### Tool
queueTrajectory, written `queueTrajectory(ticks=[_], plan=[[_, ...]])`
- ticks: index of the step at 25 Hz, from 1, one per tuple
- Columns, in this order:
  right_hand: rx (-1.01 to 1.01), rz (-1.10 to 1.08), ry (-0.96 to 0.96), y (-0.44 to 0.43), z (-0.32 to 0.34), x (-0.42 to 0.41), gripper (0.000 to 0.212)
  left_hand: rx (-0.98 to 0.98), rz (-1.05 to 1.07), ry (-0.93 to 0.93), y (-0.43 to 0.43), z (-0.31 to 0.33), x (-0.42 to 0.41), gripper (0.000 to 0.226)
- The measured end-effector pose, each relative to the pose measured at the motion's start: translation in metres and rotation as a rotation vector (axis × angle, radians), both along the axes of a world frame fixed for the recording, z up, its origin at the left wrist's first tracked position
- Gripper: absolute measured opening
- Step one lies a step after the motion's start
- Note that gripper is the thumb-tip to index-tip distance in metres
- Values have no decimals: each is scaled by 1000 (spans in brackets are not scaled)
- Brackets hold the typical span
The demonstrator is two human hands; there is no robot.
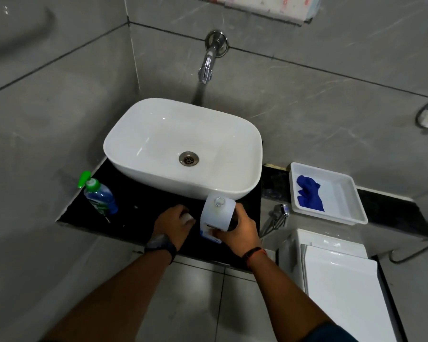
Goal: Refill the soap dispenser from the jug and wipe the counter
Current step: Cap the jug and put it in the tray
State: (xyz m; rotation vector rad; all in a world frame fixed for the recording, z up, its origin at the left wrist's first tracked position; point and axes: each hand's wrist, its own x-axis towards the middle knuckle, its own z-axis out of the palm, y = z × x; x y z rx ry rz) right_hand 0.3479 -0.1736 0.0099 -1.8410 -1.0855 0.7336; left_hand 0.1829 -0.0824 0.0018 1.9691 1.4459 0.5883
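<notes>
A: Where is the jug (216, 217)?

B: Upright on the black counter (139, 208), just in front of the basin (183, 149). Its mouth is open and faces up. The right hand (235, 230) is wrapped around its side and handle, fingers closed on it. My reading: that hand steadies it so it cannot tip while uncapped.

A: And the left hand (173, 224)?

B: Palm down just beside the jug, fingers curled over a small white piece (189, 217). Probably the jug's cap, though most of it is hidden. Held low at the counter, it looks ready to be parked within reach.

A: The dispenser (99, 197)?

B: At the counter's left edge, well apart from both hands. Green pump is on, bottle leaning. It is not yet opened, so the pour cannot start.

A: Wiping gear?

B: A blue cloth (309, 193) lies in the white tray (351, 208) on the ledge to the right, clear of any spill zone. I judge it is reserved for the last step.

A: Risk?

B: An open jug near the front edge.
</notes>
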Motion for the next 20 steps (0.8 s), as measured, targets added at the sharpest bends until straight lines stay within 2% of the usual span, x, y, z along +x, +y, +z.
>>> queueTrajectory(ticks=[3, 6, 9, 11, 16, 20], plan=[[8, -18, -15, -1, 18, -6, 70, 42, 174, -354, 9, 66, 13, 26], [30, -57, -26, 2, 39, -12, 73, 290, 77, -519, 5, 114, 30, 28], [61, -67, -76, 4, 55, -13, 72, 470, -150, -483, -7, 134, 36, 28], [73, -65, -115, 4, 63, -10, 73, 492, -239, -429, -4, 137, 34, 28], [40, -23, -151, 2, 68, -6, 76, 406, -381, -245, 3, 149, 31, 33], [34, -36, -142, 0, 67, -5, 75, 220, -428, -297, 4, 159, 26, 34]])
